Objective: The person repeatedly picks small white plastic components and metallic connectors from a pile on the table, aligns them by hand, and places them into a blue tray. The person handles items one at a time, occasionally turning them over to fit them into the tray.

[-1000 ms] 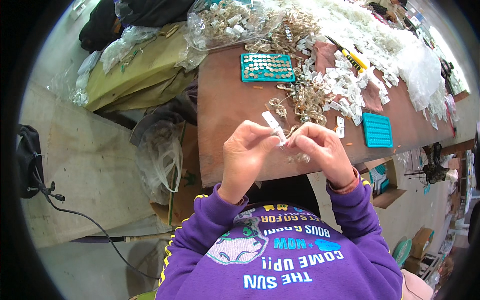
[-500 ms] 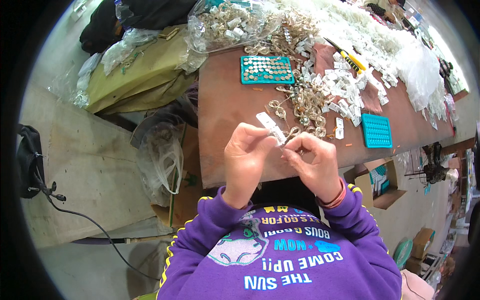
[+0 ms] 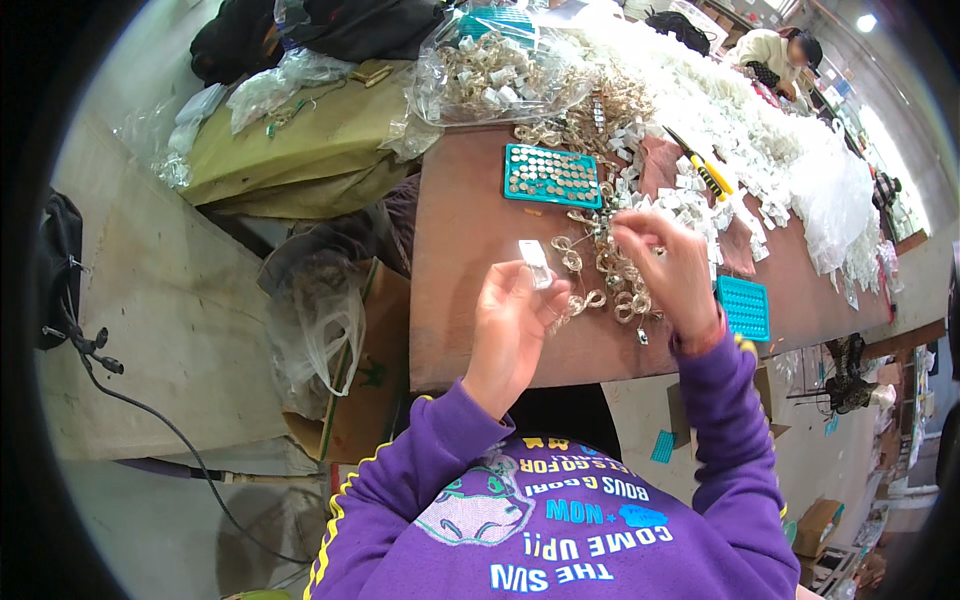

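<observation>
My left hand is closed on a small white plastic battery case, held up between thumb and fingers over the table's near part. Just right of that hand, coiled thin wire light strings lie in a loose heap. Above the heap hangs my right hand, its fingers bent and slightly apart, with nothing visible in them. A teal tray filled with round coin cells sits beyond my hands. Another teal tray with rows of pits lies to the right of my right wrist.
Yellow-and-black pliers rest by a brownish cloth. White cases and a large whitish mound cover the far side. A clear bag of parts stands at the back. Another person sits far right.
My right hand has left the white case and moved up and right over the wire heap. My left hand keeps the case, now tilted more upright. The view has shifted somewhat.
</observation>
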Available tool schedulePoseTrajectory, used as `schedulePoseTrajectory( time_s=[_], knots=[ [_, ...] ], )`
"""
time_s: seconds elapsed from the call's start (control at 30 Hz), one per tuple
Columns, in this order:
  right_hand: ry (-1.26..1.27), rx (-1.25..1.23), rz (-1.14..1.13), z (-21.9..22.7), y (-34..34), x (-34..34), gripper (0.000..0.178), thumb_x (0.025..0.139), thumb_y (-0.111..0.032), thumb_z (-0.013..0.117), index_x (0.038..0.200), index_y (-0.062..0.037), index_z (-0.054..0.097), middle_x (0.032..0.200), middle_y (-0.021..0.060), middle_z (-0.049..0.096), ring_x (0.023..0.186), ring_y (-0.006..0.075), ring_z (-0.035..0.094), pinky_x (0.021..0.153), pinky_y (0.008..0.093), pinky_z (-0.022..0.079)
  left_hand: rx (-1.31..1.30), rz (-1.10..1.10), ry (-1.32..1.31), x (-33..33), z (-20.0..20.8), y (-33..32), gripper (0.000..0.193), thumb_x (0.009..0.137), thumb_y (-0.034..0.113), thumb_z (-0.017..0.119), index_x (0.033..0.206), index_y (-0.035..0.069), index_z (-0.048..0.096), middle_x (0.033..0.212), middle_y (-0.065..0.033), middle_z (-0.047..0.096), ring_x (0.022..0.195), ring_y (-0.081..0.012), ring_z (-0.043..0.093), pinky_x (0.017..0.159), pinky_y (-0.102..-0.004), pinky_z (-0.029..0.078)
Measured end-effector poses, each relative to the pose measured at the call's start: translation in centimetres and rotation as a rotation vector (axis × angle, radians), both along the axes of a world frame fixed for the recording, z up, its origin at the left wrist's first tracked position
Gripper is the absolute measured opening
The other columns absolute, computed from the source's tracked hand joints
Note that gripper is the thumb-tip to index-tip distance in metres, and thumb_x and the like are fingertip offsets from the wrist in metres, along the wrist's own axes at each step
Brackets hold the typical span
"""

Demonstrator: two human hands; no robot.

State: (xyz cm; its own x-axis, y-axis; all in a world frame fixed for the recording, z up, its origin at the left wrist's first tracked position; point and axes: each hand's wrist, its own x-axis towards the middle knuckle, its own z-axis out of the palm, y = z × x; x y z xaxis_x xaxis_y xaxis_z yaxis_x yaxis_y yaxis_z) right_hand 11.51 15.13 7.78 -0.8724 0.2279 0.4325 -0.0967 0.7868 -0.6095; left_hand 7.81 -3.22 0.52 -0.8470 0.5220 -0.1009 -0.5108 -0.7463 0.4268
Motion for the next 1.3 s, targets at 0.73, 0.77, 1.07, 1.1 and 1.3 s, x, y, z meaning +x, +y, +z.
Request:
schedulePoseTrajectory(
  time_s=[0.73,0.77,1.07,1.1,1.3],
  knots=[
    [-0.114,0.419,-0.005,-7.0,7.8,-10.1,0.009,0.080,-0.016,0.069,0.086,-0.0097,0.069,0.087,0.0090,0.064,0.086,0.0301,0.064,0.077,0.0411,0.051,-0.040,-0.122,0.003,-1.0,-2.3,0.8,0.015,0.100,0.020,0.054,0.110,0.009,0.052,0.099,-0.0086,0.064,0.082,-0.0159,0.063,0.070,-0.0283,0.053],
    [-0.101,0.410,-0.002,-7.2,7.8,-10.1,0.009,0.080,-0.016,0.069,0.086,-0.0099,0.069,0.087,0.0090,0.064,0.086,0.0300,0.064,0.077,0.0410,0.051,-0.033,-0.121,0.005,-1.1,-2.4,0.8,0.015,0.100,0.020,0.054,0.110,0.009,0.052,0.099,-0.0087,0.064,0.084,-0.0165,0.064,0.073,-0.0291,0.054],
    [-0.139,0.362,-0.003,-7.1,7.7,-10.0,0.008,0.077,-0.013,0.071,0.082,-0.0084,0.068,0.088,0.0089,0.064,0.086,0.0291,0.064,0.077,0.0405,0.051,-0.015,-0.124,-0.009,-1.1,-2.7,0.8,0.015,0.100,0.020,0.054,0.111,0.009,0.053,0.099,-0.0084,0.064,0.086,-0.0165,0.064,0.078,-0.0311,0.055],
    [-0.130,0.355,-0.002,-6.9,7.6,-10.0,0.008,0.076,-0.013,0.072,0.081,-0.0076,0.067,0.086,0.0092,0.064,0.084,0.0285,0.065,0.076,0.0400,0.051,0.000,-0.123,-0.009,-1.2,-2.7,0.8,0.015,0.100,0.020,0.054,0.111,0.009,0.053,0.099,-0.0083,0.064,0.086,-0.0165,0.064,0.079,-0.0311,0.055],
    [-0.068,0.209,-0.007,-4.2,9.0,-11.5,0.010,0.073,-0.010,0.068,0.079,-0.0037,0.066,0.071,0.0117,0.067,0.067,0.0251,0.068,0.068,0.0360,0.053,-0.006,-0.133,-0.018,-1.2,-2.7,0.8,0.015,0.100,0.019,0.055,0.111,0.010,0.053,0.099,-0.0077,0.064,0.087,-0.0163,0.064,0.079,-0.0309,0.055]
  ],
)
